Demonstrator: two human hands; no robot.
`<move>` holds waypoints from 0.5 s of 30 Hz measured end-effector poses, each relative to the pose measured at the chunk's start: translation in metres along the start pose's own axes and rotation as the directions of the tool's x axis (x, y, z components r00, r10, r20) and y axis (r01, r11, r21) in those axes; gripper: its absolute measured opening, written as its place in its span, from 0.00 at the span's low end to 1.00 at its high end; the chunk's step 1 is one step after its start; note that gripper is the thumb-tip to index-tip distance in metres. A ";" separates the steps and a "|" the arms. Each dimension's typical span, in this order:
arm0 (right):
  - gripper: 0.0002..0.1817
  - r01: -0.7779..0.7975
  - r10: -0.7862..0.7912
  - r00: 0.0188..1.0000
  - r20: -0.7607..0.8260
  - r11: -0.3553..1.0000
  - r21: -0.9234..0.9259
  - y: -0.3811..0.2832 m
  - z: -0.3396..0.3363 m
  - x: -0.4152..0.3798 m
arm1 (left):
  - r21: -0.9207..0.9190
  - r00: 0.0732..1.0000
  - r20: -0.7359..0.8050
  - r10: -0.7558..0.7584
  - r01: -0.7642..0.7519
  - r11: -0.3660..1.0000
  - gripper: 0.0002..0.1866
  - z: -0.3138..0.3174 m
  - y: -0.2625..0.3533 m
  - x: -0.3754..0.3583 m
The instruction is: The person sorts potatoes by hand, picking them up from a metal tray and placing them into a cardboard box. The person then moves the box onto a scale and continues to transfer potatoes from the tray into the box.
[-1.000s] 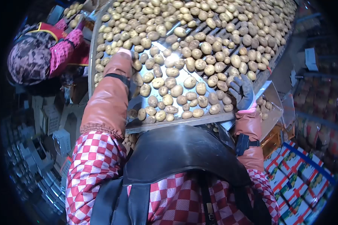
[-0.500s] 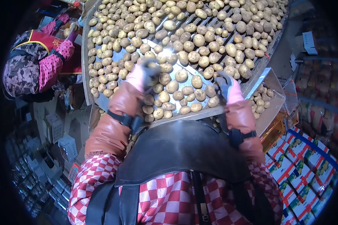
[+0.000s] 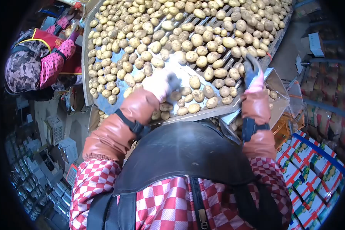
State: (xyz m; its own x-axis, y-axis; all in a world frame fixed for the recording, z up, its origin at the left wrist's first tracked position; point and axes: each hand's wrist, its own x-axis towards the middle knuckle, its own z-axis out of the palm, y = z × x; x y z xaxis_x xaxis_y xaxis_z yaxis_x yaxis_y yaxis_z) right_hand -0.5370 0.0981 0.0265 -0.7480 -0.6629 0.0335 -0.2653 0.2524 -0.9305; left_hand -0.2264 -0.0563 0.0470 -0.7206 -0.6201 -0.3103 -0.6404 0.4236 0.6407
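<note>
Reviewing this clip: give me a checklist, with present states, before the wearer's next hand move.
1. Potatoes near both hands on the table: ok.
2. Left hand among the potatoes: ok.
3. Left hand's grip: cannot tell, blurred.
4. Right hand near the table's right edge: ok; grip cannot tell.
5. Open box by that edge: ok, some potatoes inside.
6. Co-worker clear of both hands: ok.

A broad grey sheet-metal table [image 3: 102, 104] with a raised, worn edge [image 3: 207, 114] fills the upper middle of the frame. Round and oval yellow-brown potatoes [image 3: 197, 40] crowd its top, thinning toward the lower centre; dark parallel slats [image 3: 228, 62] show right of centre.
</note>
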 end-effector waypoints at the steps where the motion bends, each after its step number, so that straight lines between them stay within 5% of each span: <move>1: 0.19 -0.013 0.014 0.997 -0.070 1.000 0.012 0.015 -0.004 -0.017 | 0.151 0.953 -0.080 0.292 -0.278 0.949 0.09 0.021 -0.007 -0.008; 3: 0.22 0.101 -0.144 0.970 -0.193 0.971 -0.219 0.037 -0.005 -0.041 | -0.336 0.992 0.058 0.108 -0.083 0.938 0.12 0.030 0.027 -0.019; 4: 0.28 0.186 -0.282 0.953 -0.112 0.834 -0.519 0.037 -0.012 -0.054 | -0.063 0.976 0.144 -0.162 0.172 0.983 0.14 0.036 0.041 -0.008; 5: 0.42 0.044 -0.084 0.996 -0.035 0.777 -0.628 0.048 -0.009 -0.062 | 0.241 0.983 0.173 -0.066 0.023 0.970 0.13 0.060 0.024 0.002; 7: 0.50 -0.167 0.092 0.986 -0.140 0.534 -0.829 0.037 0.029 -0.071 | 0.489 0.932 0.319 0.173 -0.318 0.812 0.12 0.047 0.039 -0.002; 8: 0.52 -0.243 0.182 0.968 -0.176 0.475 -0.846 0.033 0.042 -0.063 | 0.491 0.931 0.316 0.181 -0.324 0.809 0.12 0.050 0.044 0.003; 9: 0.48 -0.186 0.072 0.983 -0.171 0.352 -0.917 0.046 0.050 -0.049 | 0.490 0.923 0.369 0.108 -0.292 0.822 0.12 0.052 0.048 0.009; 11: 0.47 0.059 -0.035 0.998 0.047 0.638 -0.768 0.052 0.042 -0.021 | 0.501 0.910 0.414 0.028 -0.253 0.828 0.11 0.052 0.050 0.017; 13: 0.42 0.037 0.160 0.971 0.175 0.627 -0.778 0.054 0.042 0.017 | 0.307 0.848 0.472 -0.242 0.100 0.947 0.10 0.045 0.049 0.029; 14: 0.31 0.082 0.139 0.960 0.242 0.688 -0.721 0.070 0.034 0.039 | 0.189 0.859 0.424 -0.285 0.224 0.956 0.09 0.036 0.047 0.029; 15: 0.23 -0.045 0.121 0.938 0.324 0.971 -0.233 0.064 0.021 0.048 | 0.057 0.864 0.381 -0.330 0.334 0.941 0.10 0.023 0.043 0.028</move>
State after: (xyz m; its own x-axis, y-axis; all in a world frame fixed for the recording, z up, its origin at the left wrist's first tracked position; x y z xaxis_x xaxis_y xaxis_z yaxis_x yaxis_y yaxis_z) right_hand -0.5774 0.0677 -0.0389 -0.5369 -0.8197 -0.1995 -0.3659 0.4394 -0.8204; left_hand -0.2798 -0.0402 0.0494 -0.5126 -0.4233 -0.7470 -0.8583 0.2286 0.4594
